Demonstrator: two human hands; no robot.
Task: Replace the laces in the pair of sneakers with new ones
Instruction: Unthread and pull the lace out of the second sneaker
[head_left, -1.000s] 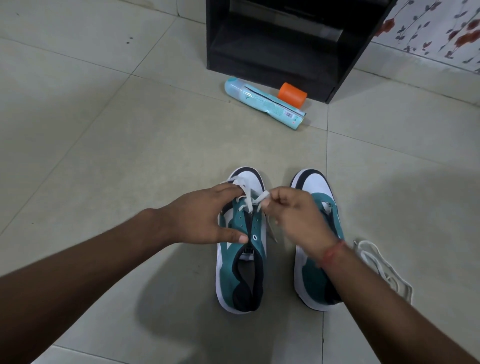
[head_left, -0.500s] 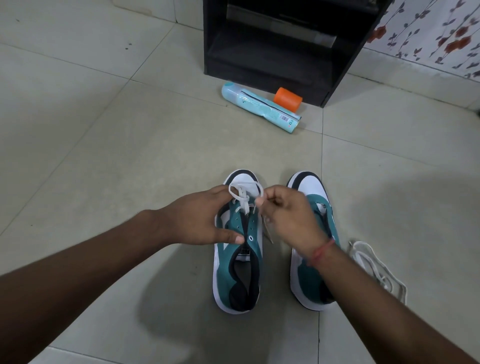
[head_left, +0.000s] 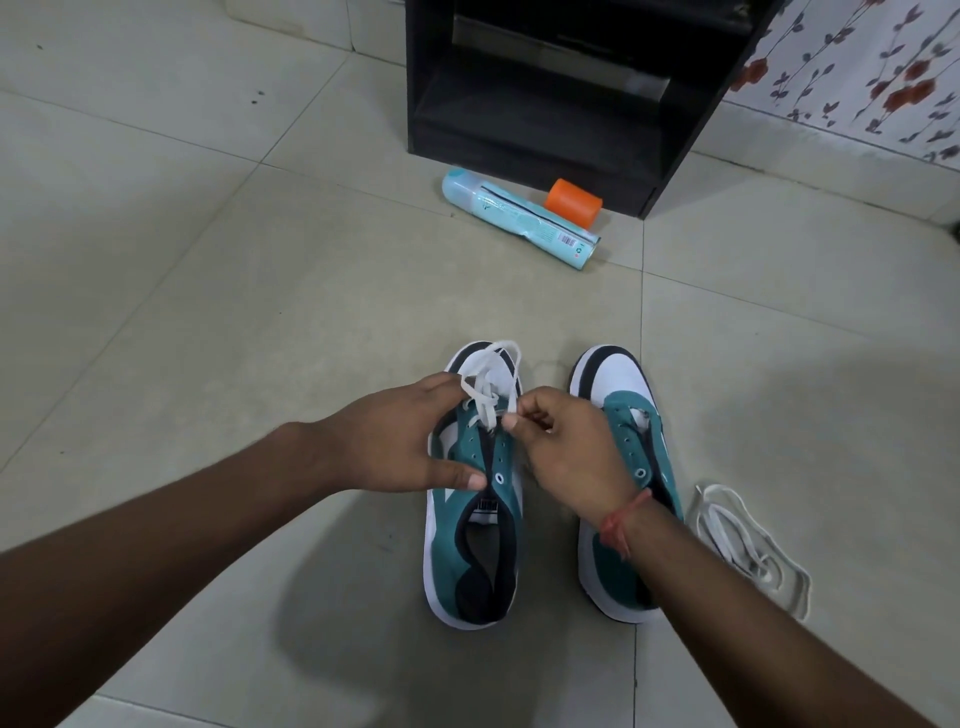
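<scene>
1. We have the white lace at the toe end of the left sneaker, which sits on the tiled floor just beside the right sneaker. The lace loops over the white toe cap and crosses at the lowest eyelets; the upper eyelets are bare.
2. Our right hand pinches a lace end between thumb and forefinger, right at the eyelet row. Our left hand holds the sneaker's outer side, thumb pressed near the top eyelet, fingertips up by the lace crossing.
3. We judge this to be early lacing of the left sneaker. Whether this lace is coming out or going in, we cannot tell for sure.
4. Next, the pinched tip has to be lined up with a small eyelet and pulled through while our left hand steadies the shoe.
5. The right sneaker shows no lace, and a loose lace lies on the floor just beside it.
6. Farther off, a teal tube and orange cylinder lie by a black cabinet.
7. Against half a second ago, the loop stands higher over the toe cap and our right hand sits slightly lower.
</scene>
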